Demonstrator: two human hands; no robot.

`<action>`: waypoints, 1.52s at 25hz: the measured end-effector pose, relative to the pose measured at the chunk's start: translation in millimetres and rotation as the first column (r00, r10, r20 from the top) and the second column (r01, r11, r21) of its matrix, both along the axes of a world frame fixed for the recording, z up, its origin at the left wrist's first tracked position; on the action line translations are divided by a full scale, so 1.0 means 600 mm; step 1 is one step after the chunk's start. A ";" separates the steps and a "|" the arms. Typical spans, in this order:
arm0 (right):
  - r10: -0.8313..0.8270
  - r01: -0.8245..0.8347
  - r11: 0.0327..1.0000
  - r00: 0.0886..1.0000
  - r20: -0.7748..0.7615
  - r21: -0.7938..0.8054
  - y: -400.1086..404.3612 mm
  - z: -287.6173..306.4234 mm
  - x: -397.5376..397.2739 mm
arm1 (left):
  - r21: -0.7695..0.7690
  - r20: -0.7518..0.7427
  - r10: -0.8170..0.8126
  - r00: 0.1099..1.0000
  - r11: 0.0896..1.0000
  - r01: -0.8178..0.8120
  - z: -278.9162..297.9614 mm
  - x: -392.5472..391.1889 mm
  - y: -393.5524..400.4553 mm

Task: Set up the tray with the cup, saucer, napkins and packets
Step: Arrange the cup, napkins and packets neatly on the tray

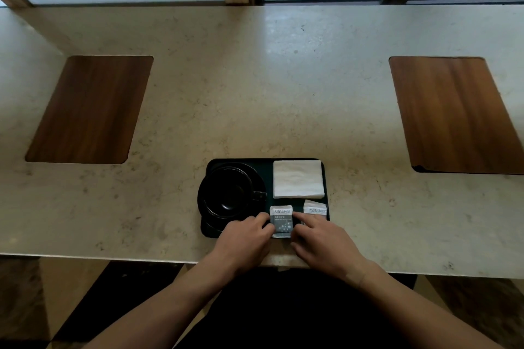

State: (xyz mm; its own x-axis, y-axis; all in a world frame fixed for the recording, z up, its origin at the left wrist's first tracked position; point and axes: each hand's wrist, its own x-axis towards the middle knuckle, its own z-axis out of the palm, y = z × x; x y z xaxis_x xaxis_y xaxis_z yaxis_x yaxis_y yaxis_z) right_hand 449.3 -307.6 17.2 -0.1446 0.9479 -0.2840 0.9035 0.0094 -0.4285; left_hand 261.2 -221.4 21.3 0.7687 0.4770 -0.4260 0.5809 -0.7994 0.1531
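Left hand (246, 238) and right hand (323, 241) pinch one packet (281, 221) between their fingertips, covering the tray (326, 193) near edge; second packet (314, 208) half hidden beyond right hand. Cup (228, 193), saucer (259, 176) beyond left hand, napkins (298, 178) beyond right. Surface (255, 79) bare past the tray.

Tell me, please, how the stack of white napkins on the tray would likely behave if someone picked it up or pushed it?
The napkins look like thin, soft paper, so they are probably very light and floppy, sagging if lifted by one edge. As a loose folded stack on the dark tray, the upper sheets may slide or fan out when pushed. They should not roll or break, though they may crease.
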 end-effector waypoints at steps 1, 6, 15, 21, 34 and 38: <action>0.000 0.000 1.000 1.000 -0.001 0.007 -0.001 0.000 0.000 | -0.002 0.003 -0.001 1.000 1.000 0.001 0.000 0.000 0.000; -0.013 0.014 1.000 1.000 -0.001 0.021 -0.002 -0.001 -0.004 | 0.000 0.004 0.020 1.000 1.000 -0.020 0.000 0.003 -0.001; -0.324 0.314 0.941 0.943 0.072 0.128 -0.014 0.006 0.065 | 0.069 0.186 0.002 0.983 0.997 -0.015 0.023 0.082 0.021; -0.351 0.340 0.936 0.922 0.163 0.090 -0.007 -0.011 0.086 | 0.025 0.112 0.038 0.993 0.999 -0.041 0.002 0.154 0.026; -0.280 0.284 0.959 0.937 0.207 0.013 0.000 -0.029 0.092 | -0.071 0.067 0.164 0.984 0.985 -0.159 -0.006 0.158 0.026; -0.270 0.275 0.961 0.939 0.214 0.006 0.000 -0.032 0.093 | -0.081 0.061 0.195 0.979 0.979 -0.189 -0.007 0.154 0.023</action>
State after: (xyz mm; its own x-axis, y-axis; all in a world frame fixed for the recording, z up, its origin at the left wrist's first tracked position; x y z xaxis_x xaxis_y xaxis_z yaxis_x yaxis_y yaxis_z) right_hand 505.0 -307.5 -2.0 0.1841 0.9352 -0.3025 0.9396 -0.2577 -0.2252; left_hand 353.4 -207.9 17.0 0.6944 0.5874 -0.4157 0.7086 -0.6589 0.2525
